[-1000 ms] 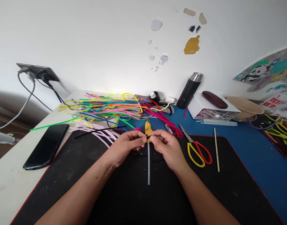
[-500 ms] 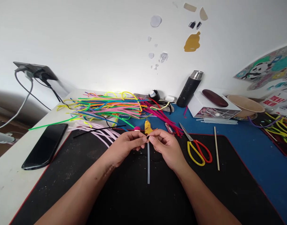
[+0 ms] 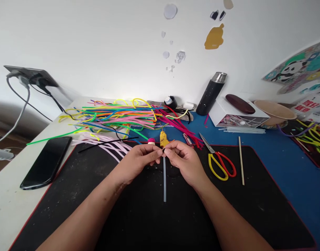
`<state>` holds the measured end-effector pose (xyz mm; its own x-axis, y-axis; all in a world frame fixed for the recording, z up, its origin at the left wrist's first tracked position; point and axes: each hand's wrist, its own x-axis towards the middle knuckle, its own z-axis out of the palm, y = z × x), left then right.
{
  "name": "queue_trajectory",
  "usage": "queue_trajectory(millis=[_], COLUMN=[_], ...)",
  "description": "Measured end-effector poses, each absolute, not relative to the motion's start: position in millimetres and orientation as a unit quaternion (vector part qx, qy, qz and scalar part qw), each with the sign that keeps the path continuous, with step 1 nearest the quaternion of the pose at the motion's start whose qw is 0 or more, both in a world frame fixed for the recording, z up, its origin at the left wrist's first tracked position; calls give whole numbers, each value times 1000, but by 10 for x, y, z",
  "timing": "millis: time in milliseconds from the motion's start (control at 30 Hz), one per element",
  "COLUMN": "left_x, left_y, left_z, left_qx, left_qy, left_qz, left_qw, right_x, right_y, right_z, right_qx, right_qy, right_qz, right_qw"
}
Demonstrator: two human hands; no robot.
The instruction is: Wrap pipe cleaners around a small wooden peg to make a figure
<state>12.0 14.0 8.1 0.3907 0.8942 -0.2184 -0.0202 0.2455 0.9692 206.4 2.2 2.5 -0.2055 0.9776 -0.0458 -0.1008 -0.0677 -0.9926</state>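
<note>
The left hand point(image 3: 139, 160) and right hand point(image 3: 184, 161) pinch a dark bit point(image 3: 162, 150) tight between their fingertips, above the mat point(image 3: 149, 219), by the yellow piece point(image 3: 163, 139). It looks barely shaped yet. The wire pile point(image 3: 118, 116) lies untouched.

Phone point(image 3: 46, 162) left of the mat point(image 3: 149, 223); pipe cleaners point(image 3: 118, 116) heaped behind it; scissors point(image 3: 220, 163) on it, right of the right hand point(image 3: 184, 162).
</note>
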Motion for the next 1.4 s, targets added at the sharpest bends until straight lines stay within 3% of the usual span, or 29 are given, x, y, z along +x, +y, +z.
queue_trajectory(millis=[200, 400, 567, 933, 1233, 1400], left_x=[-60, -100, -68, -19, 23, 71], left_y=[225, 308, 340, 361, 270, 231], left_z=[71, -59, -256, -310, -129, -104], left_qx=[547, 754, 800, 783, 612, 572], left_qy=[548, 530, 522, 522, 452, 403], left_qz=[450, 335, 273, 287, 416, 452], left_qw=[444, 194, 117, 181, 499, 554], right_x=[2099, 2099, 2100, 2113, 2109, 2108], right_y=[51, 41, 38, 36, 49, 57], right_z=[33, 101, 112, 82, 45, 45], right_qx=[-436, -430, -422, -423, -417, -415], right_qy=[-456, -452, -454, -452, -449, -446], right_qz=[587, 596, 595, 606, 620, 622], right_qw=[507, 506, 512, 500, 490, 492])
